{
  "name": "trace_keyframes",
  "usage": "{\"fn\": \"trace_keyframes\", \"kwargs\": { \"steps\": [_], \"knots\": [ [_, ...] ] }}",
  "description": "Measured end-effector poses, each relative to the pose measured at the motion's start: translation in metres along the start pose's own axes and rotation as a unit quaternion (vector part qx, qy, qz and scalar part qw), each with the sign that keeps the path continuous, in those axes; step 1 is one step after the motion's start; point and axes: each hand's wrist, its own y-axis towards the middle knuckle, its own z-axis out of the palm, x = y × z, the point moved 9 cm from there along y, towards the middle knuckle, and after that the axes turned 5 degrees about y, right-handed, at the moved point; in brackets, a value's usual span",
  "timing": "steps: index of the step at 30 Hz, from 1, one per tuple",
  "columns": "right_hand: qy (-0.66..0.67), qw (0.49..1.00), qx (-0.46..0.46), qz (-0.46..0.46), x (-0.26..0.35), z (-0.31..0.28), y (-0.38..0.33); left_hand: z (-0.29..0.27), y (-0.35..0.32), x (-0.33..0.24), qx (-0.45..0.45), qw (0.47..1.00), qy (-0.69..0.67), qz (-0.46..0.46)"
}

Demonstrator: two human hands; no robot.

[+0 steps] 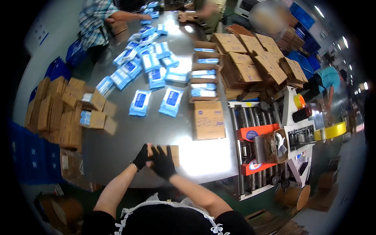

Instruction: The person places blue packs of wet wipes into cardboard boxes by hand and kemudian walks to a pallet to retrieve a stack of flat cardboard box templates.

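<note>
At the table's near edge, a small brown cardboard box [175,153] lies between my hands, partly hidden beneath them. My left hand [141,158], in a black glove, grips its left side with closed fingers. Across its top lies my right hand [162,163], also gloved in black, with the fingers bent over the cardboard. Farther off, two blue-and-white wipes packs, a left one [140,103] and a right one [170,102], rest flat on the metal table. Behind them spreads a loose heap of similar packs [150,61].
Right of the packs stand a closed carton [210,120] and a row of open cartons [204,72] holding packs. Small boxes [94,119] line the left edge. A roller machine [258,149] adjoins the table's right side. Two people, one in a plaid shirt [94,19], work at the far end.
</note>
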Motion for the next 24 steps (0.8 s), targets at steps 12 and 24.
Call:
{"fn": "trace_keyframes", "kwargs": {
  "steps": [12,24],
  "knots": [
    [-0.089,0.993,-0.022,0.073,-0.296,-0.227,-0.202,0.246,0.118,-0.223,-0.108,0.889,0.295,0.334],
    [0.031,0.960,-0.089,0.265,-0.324,-0.178,-0.060,0.182,0.229,-0.167,0.003,0.926,0.368,0.087]
  ]
}}
